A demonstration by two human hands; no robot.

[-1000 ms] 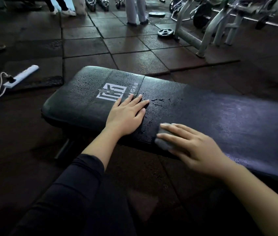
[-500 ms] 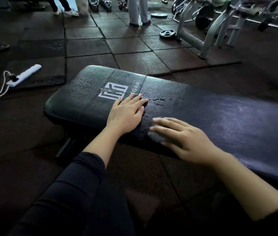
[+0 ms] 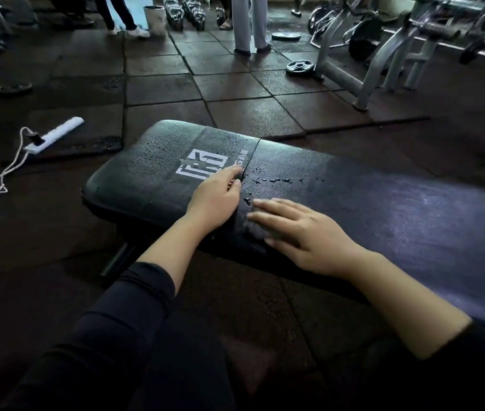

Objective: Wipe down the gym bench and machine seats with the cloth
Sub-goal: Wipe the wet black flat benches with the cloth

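Note:
A black padded gym bench (image 3: 383, 209) with a white logo lies across the middle of the view, and water drops dot its left end. My left hand (image 3: 216, 200) rests flat on the pad just right of the logo, fingers straight. Beside it, my right hand (image 3: 297, 229) presses a small grey cloth (image 3: 254, 231) onto the pad near the front edge, fingers spread over it. Most of the cloth is hidden under that hand. A row of larger drops sits just beyond my fingertips.
A white power strip (image 3: 54, 134) with a white cord lies on the rubber floor tiles at the left. Weight plates (image 3: 300, 66) and a grey machine frame (image 3: 354, 75) stand at the back right. Legs of standing people (image 3: 248, 22) show at the back.
My right hand has slid the cloth leftward and a little up the pad, closer to my left hand. The left hand has kept its place on the bench.

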